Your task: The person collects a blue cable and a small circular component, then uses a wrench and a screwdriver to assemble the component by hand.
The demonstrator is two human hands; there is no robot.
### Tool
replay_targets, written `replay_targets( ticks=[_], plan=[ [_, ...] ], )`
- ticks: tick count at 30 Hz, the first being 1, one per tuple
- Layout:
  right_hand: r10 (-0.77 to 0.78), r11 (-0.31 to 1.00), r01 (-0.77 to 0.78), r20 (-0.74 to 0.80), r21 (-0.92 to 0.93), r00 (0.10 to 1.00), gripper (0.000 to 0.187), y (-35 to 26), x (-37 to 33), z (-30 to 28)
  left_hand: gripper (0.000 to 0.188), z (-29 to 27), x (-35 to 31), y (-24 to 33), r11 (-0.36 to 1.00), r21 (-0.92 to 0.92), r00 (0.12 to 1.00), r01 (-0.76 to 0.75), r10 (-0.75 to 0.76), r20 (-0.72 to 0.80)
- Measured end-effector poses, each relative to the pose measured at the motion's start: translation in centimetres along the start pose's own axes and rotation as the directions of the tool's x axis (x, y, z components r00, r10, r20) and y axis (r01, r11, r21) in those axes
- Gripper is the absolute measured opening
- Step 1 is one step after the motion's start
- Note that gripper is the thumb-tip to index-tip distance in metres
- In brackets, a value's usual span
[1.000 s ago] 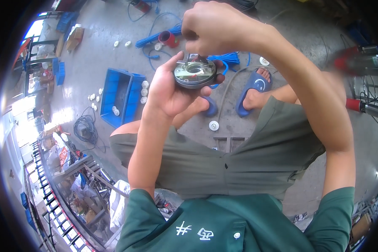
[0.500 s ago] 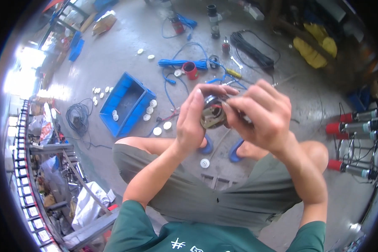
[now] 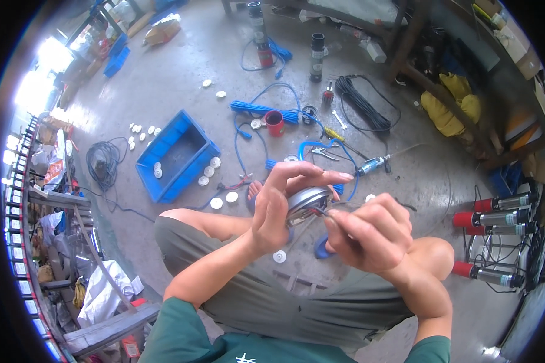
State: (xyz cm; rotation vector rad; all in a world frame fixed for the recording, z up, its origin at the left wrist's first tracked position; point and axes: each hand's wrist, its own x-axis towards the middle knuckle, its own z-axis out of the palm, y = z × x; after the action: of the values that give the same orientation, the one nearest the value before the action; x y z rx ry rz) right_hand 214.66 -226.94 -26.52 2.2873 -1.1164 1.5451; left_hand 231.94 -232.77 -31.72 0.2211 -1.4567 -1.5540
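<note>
My left hand (image 3: 275, 209) is curled around a round, shiny metal part (image 3: 309, 198), thumb and fingers along its rim. The part is tilted, and thin coloured wires (image 3: 317, 211) come out of its open side toward my right. My right hand (image 3: 372, 233) is closed, with thumb and forefinger pinched at the wires beside the part. Its other fingers are folded in. What exactly sits between those fingertips is partly hidden. Both hands are held up over my knees, well above the floor.
A blue crate (image 3: 178, 158) stands left among scattered white discs (image 3: 231, 197). Ahead lie blue cable (image 3: 263, 109), a red cup-shaped part (image 3: 274, 123), a wrench (image 3: 339, 120), a screwdriver (image 3: 333, 134) and a black cable coil (image 3: 363, 103). Red-ended cylinders (image 3: 496, 218) lie right.
My view has shifted, so more of the far floor shows. Both hands sit lower in the picture. The metal part has turned, its rim now facing up, and my right hand has lowered beside it.
</note>
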Motion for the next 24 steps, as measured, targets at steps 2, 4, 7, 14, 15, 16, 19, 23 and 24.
replay_targets(
  ticks=[2, 4, 7, 14, 15, 16, 19, 23, 24],
  plan=[
    [-0.009, 0.999, 0.009, 0.002, -0.039, 1.000, 0.019, -0.4, -0.3, 0.1, 0.063, -0.1, 0.0, 0.4, 1.000, 0.015, 1.000, -0.012, 0.012, 0.001],
    [-0.045, 0.995, 0.046, 0.008, -0.087, 0.999, 0.019, -0.7, -0.1, 0.2, 0.062, -0.1, 0.0, 0.3, 1.000, 0.009, 1.000, -0.006, 0.006, -0.014],
    [-0.067, 0.993, 0.073, 0.061, -0.092, 0.996, 0.016, -0.9, -0.2, 1.1, 0.061, -0.1, -0.1, 0.4, 0.999, -0.019, 0.998, 0.037, -0.038, -0.054],
    [0.442, 0.871, -0.462, 0.145, 0.168, 0.885, 0.011, -0.8, 0.5, 0.7, 0.055, -0.2, -0.2, 0.2, 0.991, -0.075, 0.986, 0.113, -0.122, -0.116],
    [0.513, 0.831, -0.532, 0.148, 0.162, 0.846, 0.010, -1.1, 0.5, 0.5, 0.055, 0.1, -0.1, 0.2, 0.993, -0.052, 0.986, 0.105, -0.110, -0.122],
    [0.510, 0.833, -0.530, 0.148, 0.161, 0.847, 0.010, -1.1, 0.5, 0.6, 0.055, 0.2, -0.1, 0.2, 0.993, -0.053, 0.987, 0.101, -0.107, -0.122],
    [0.320, 0.934, -0.336, 0.134, 0.118, 0.938, 0.013, -0.9, 0.4, 1.1, 0.055, 0.5, -0.1, 0.0, 0.984, -0.121, 0.971, 0.133, -0.153, -0.181],
    [0.253, 0.962, -0.266, 0.171, 0.054, 0.952, 0.018, -0.7, 0.0, 1.3, 0.050, 0.8, 0.0, 0.2, 0.973, -0.187, 0.969, 0.132, -0.167, -0.184],
    [0.235, 0.970, -0.242, 0.187, 0.013, 0.954, 0.018, -0.5, 0.2, 1.2, 0.049, 0.9, 0.1, 0.2, 0.974, -0.170, 0.964, 0.149, -0.181, -0.195]
  ],
)
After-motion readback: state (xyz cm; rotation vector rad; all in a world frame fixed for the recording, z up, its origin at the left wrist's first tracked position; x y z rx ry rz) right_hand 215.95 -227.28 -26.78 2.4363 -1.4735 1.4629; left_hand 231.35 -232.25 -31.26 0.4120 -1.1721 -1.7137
